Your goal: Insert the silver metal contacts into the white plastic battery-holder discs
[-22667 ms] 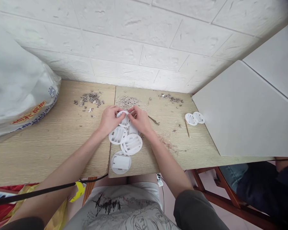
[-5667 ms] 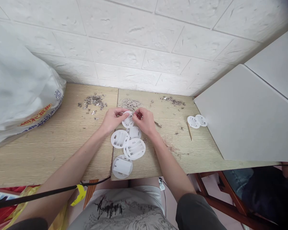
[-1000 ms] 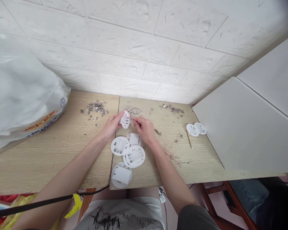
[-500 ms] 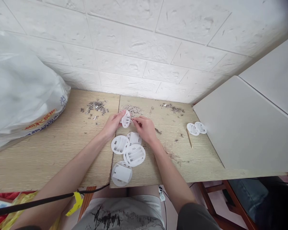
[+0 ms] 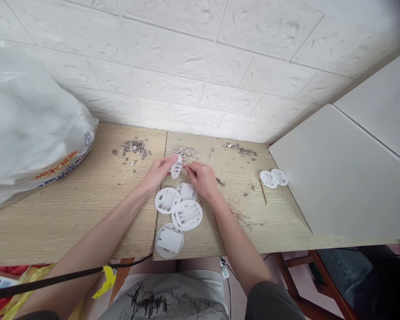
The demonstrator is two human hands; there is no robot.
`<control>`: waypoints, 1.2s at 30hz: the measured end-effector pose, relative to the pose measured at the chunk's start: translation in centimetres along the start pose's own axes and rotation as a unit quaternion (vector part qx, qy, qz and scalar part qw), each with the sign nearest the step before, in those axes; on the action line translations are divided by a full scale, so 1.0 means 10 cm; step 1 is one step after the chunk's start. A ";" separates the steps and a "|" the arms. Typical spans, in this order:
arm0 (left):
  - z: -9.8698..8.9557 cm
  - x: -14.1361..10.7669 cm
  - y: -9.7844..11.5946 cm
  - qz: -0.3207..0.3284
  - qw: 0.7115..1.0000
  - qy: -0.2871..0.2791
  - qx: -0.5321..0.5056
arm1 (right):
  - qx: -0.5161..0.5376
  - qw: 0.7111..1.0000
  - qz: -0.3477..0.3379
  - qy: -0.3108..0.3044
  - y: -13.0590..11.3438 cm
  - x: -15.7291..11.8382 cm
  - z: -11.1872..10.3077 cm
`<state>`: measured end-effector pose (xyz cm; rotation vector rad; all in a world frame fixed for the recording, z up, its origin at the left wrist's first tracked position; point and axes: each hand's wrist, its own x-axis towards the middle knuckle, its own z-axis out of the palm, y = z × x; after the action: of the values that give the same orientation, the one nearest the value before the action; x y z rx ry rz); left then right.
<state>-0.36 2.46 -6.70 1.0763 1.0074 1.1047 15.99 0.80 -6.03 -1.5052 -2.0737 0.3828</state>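
Observation:
My left hand [image 5: 158,173] pinches a round white plastic battery case [image 5: 176,167] by its edge, tilted up so its slotted side faces right. My right hand [image 5: 202,178] is closed round a slim metal tool [image 5: 220,182]. Its tip meets the right side of the held case, and its back end sticks out beyond the hand; most of it is hidden by the fingers. Just below the hands lie several more round white battery cases [image 5: 187,215], some overlapping, some showing their battery slots and others their flat boxed side.
Small metal contact pieces lie in heaps at the left [image 5: 135,148], middle [image 5: 185,152] and right [image 5: 242,150]. Two white cases [image 5: 274,178] and a thin wooden stick [image 5: 263,192] are beside a grey-white panel [image 5: 340,178]. A large plastic bag [image 5: 36,120] stands left.
The held battery case has turned slightly more edge-on and shifted a little to the right. Both hands keep their grip, and the rest is nearly unchanged.

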 end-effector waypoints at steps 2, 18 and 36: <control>0.00 0.01 -0.02 0.011 1.000 0.002 0.017 | -0.028 1.000 -0.005 -0.002 0.00 -0.01 0.00; 0.00 0.00 -0.04 0.041 0.993 -0.006 0.106 | -0.207 0.977 -0.021 -0.053 -0.13 -0.03 0.00; 0.03 0.00 -0.01 0.050 0.995 0.010 0.090 | -0.190 0.980 -0.028 -0.053 -0.16 -0.05 0.10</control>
<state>-0.03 2.37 -6.78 1.2746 1.0959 1.1228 14.26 -0.10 -6.14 -1.6637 -2.3672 0.0447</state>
